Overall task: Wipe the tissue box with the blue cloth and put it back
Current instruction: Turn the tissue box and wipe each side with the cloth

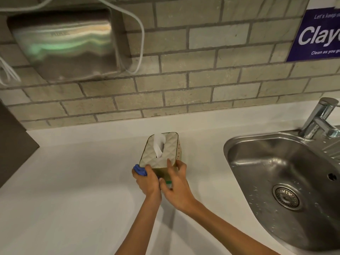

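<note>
White surface by sink: our left hand fingers bunch blue cloth against tissue box, right hand grips it. Wiping looks underway; put-back remains.

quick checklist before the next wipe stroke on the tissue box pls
1. Blue cloth in the left hand: ok, bunched in the hand at the box's near left corner.
2. Tissue box steadied: ok, the right hand grips its near end.
3. Box fully resting on the counter: cannot tell, the hands hide its base.
4. Loose tissue clear of the cloth: ok, it sticks up from the slot, away from both hands.
5. Box clear of the wet sink: ok, it sits apart to the left of the rim.
</note>
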Available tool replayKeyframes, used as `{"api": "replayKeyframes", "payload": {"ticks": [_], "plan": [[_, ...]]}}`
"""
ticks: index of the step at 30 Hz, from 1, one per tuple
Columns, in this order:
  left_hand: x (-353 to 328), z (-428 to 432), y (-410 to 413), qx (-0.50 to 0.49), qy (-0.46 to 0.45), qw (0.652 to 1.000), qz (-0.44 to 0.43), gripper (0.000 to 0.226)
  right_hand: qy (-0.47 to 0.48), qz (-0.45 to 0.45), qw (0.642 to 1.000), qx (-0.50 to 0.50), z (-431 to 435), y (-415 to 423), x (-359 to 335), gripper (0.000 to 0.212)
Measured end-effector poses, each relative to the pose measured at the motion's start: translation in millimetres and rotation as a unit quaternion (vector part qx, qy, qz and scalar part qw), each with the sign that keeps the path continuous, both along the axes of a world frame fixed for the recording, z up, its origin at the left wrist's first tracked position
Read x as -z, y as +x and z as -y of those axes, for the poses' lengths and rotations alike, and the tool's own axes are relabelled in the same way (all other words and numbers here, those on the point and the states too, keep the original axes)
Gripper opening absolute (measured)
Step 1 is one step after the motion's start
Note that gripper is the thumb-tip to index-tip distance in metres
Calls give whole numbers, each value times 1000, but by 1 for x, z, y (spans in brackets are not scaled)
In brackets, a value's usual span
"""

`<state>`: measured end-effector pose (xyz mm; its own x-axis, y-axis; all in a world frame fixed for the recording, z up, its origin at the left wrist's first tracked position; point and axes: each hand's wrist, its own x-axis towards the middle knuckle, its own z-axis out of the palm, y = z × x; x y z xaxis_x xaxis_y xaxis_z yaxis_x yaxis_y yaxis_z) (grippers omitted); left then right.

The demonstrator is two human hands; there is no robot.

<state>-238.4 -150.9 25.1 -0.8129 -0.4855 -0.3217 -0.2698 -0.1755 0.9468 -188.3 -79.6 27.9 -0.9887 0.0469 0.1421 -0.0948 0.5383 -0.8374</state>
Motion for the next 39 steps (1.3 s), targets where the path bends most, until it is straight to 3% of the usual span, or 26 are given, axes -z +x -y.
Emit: {"api": "replayKeyframes", "payload": {"ticks": [8, 11, 13, 17, 20, 24, 31, 39], "plan": [[8, 12, 4, 31, -5, 999, -37, 68, -54, -1, 998, -22, 11, 20, 13, 54], [11, 21, 1, 64, -9, 998, -19, 72, -28, -25, 999, -23, 9, 27, 19, 46], [12, 29, -4, 90, -17, 996, -12, 68, -31, -37, 999, 16, 1, 27, 19, 37], [8, 45, -12, 134, -39, 990, -23, 61, -131, -56, 979, 144, -34, 0, 13, 20], [6, 53, -18, 137, -30, 990, -34, 50, -170, -38, 966, 191, -62, -27, 13, 31], [8, 63, -17, 124, -13, 992, -28, 43, -210, 69, 964, 145, -81, -51, 24, 59], [28, 47, 33, 148, -40, 986, -70, 56, -269, 130, 952, 59, -77, -58, 39, 78], [19, 31, 30, 158, -62, 985, -41, 61, -222, 114, 967, 45, -76, -44, 37, 58]]}}
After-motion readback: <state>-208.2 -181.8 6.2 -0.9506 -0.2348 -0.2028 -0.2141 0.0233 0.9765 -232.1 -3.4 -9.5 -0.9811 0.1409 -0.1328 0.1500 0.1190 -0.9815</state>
